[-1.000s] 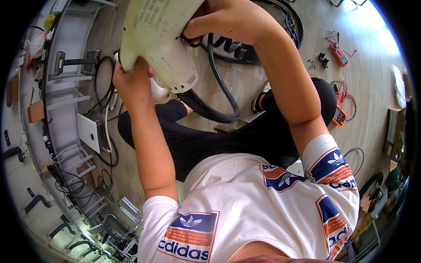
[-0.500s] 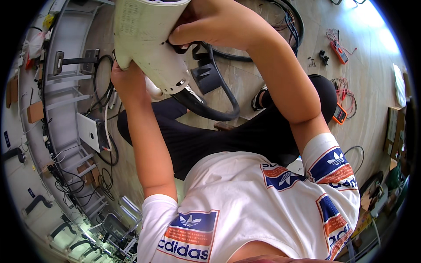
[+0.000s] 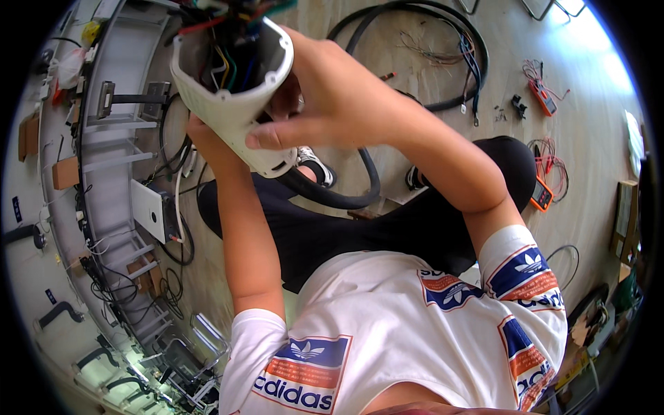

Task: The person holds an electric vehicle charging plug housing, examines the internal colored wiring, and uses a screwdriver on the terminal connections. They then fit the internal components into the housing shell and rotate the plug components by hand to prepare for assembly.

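Note:
A white plastic charging-gun housing [image 3: 232, 114] is held up in front of me, its wide open end tilted toward me. Coloured wires [image 3: 232, 66] show inside and spill out over the top edge, where they blur. From its lower end a thick black cable [image 3: 339, 199] curves over to the right. My left hand [image 3: 200, 131] is around the far left side, most of its fingers hidden behind the housing. On the right side my right hand [image 3: 321, 93] grips the housing, with the thumb along its wall and the fingertips partly hidden.
A coiled black cable [image 3: 482, 48] with bare wire ends lies on the floor ahead. To the right are a red multimeter [image 3: 543, 98], an orange multimeter [image 3: 541, 194], a small black clamp [image 3: 518, 106] and loose screws [image 3: 499, 113]. A metal rack [image 3: 114, 162] with cables stands at left.
The housing has tipped and come lower, so its open end and inner wires now show. My right hand has shifted down along its side. The black cap on the cable is now out of sight.

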Motion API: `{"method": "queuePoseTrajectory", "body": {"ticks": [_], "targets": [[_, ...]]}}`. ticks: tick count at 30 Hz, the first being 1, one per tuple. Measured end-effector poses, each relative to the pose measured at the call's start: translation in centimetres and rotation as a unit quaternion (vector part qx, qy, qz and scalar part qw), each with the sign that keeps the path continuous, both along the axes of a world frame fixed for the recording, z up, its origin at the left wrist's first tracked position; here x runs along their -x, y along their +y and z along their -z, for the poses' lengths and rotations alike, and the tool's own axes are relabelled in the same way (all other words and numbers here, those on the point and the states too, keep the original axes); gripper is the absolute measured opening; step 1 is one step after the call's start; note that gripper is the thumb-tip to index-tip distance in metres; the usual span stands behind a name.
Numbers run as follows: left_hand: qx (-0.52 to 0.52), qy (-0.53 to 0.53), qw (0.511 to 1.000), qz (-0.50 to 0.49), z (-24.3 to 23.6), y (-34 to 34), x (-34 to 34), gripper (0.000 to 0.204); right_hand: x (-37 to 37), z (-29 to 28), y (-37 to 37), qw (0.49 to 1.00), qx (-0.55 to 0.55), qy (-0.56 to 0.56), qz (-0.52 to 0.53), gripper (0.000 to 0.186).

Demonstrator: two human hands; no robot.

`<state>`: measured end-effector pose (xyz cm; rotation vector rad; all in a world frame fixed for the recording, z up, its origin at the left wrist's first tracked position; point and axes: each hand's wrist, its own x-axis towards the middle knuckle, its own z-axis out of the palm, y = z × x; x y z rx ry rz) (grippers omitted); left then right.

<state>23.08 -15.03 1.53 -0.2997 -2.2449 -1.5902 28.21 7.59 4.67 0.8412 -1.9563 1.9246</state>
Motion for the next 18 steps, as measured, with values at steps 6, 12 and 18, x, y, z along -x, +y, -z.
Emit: {"method": "queuePoseTrajectory", "body": {"ticks": [6,12,18], "targets": [[0.032,0.016,0.999,0.020,-1.4,1.0,1.0,0.049,0.0,0.1,-1.8,1.000,-0.023,0.014,0.007,0.068],[0.051,0.016,0.998,-0.018,0.3,-1.7,2.7,0.025,0.7,0.6,-2.4,1.000,0.014,-0.024,-0.010,0.064],[0.040,0.020,0.999,-0.002,-0.1,-0.6,2.8,0.023,-0.5,-1.1,-2.1,0.999,-0.047,-0.006,0.001,0.060]]}}
